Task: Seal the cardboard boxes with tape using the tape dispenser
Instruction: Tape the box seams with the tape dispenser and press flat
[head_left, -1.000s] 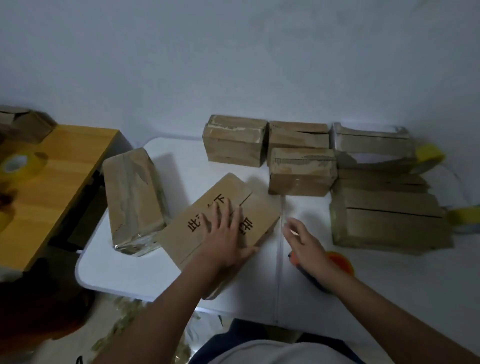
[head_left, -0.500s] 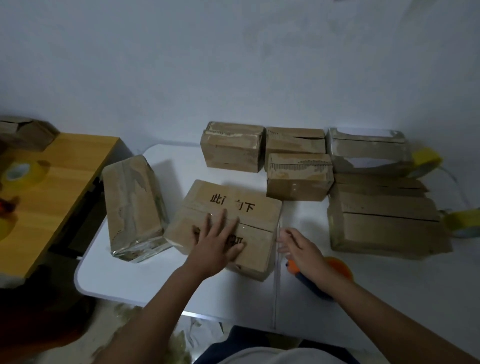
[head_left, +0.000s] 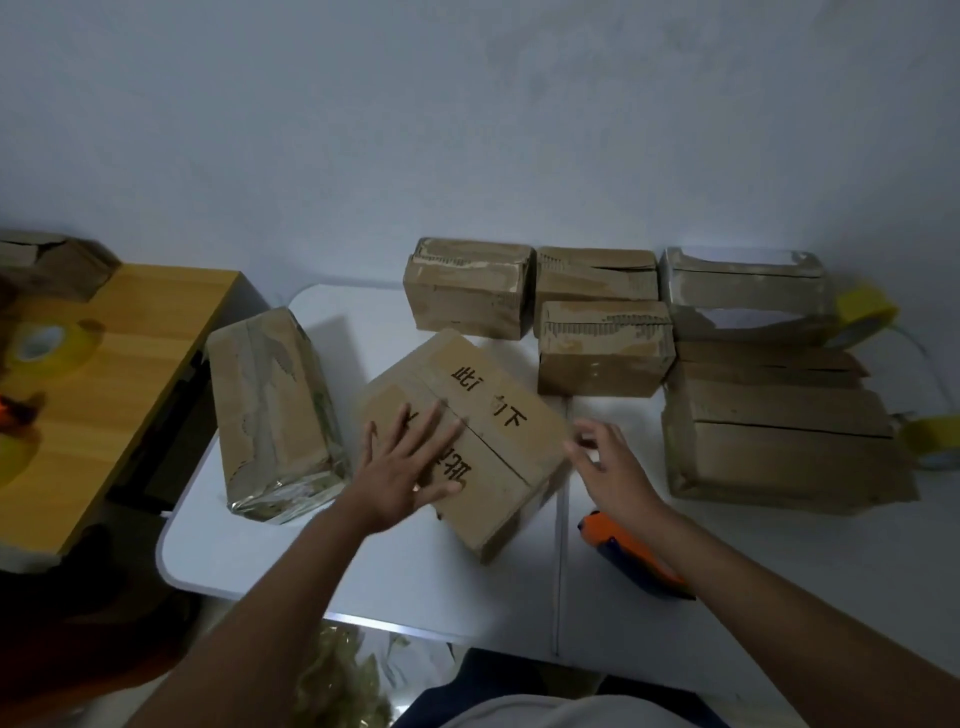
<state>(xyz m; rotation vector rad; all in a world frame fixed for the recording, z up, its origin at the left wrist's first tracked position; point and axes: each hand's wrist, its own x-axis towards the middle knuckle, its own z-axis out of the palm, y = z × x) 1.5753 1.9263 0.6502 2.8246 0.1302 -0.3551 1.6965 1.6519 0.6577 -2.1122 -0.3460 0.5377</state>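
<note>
L hand (head_left: 402, 470) flat, fingers spread, pressing on top of printed cardboard box (head_left: 467, 436) at centre of white table (head_left: 395, 566). Box turned at an angle, flap seam running diagonally. R hand (head_left: 605, 460) relaxed, fingers loosely bent, at box's right corner; contact unclear, grasping nothing. Orange/blue tape dispenser (head_left: 628, 553) lying on table just under R forearm. Taped box (head_left: 272, 410) close by to left. More boxes (head_left: 602, 345) in back row and to right. Yellow tape rolls (head_left: 865, 317) at far right w/ another roll (head_left: 44, 345) on wooden desk (head_left: 124, 384) to left.
</note>
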